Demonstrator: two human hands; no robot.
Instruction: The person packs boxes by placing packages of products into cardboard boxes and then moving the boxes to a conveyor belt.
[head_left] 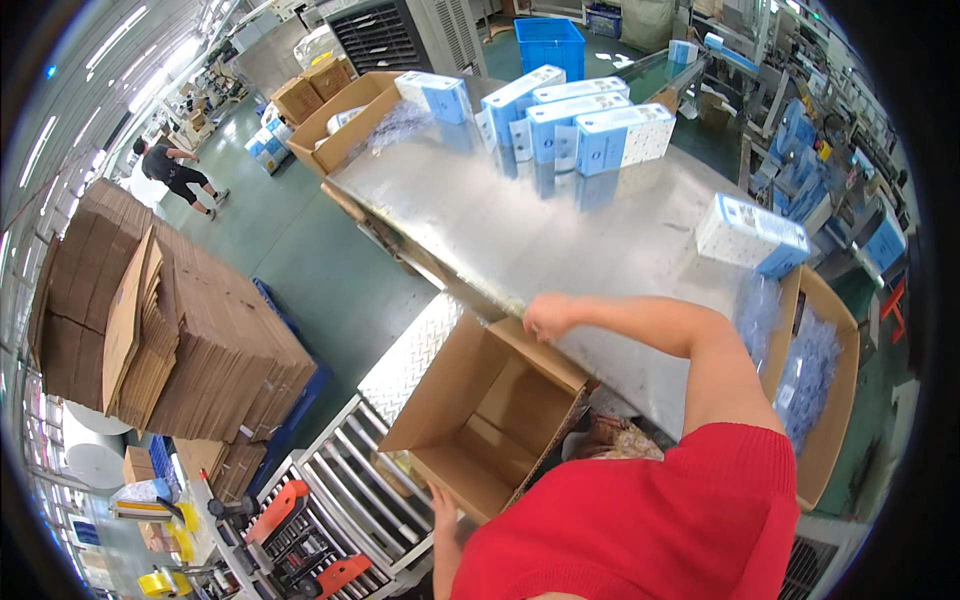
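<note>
An open, empty cardboard box (pixel 485 420) stands tilted in the view between my arms, partly on a metal roller conveyor (pixel 350 470). My left hand (pixel 443 510) lies against the near left side of the box, fingers stretched out along the cardboard. Above the box's raised far-right flap (pixel 540 352), at the table's edge, is my right hand (pixel 548 316) with curled fingers. Whether they grip the flap or something small is hidden. Several blue-and-white cartons (pixel 600 140) stand at the far side of the steel table (pixel 460 210); another carton (pixel 750 235) lies at the right.
Cardboard boxes with clear plastic bags sit at the table's far left (pixel 345 120) and right end (pixel 835 400). Flattened cardboard (pixel 220 340) is stacked on a blue pallet at left. An orange-handled tool (pixel 280 510) is beside the rollers. A person (pixel 175 175) walks far left.
</note>
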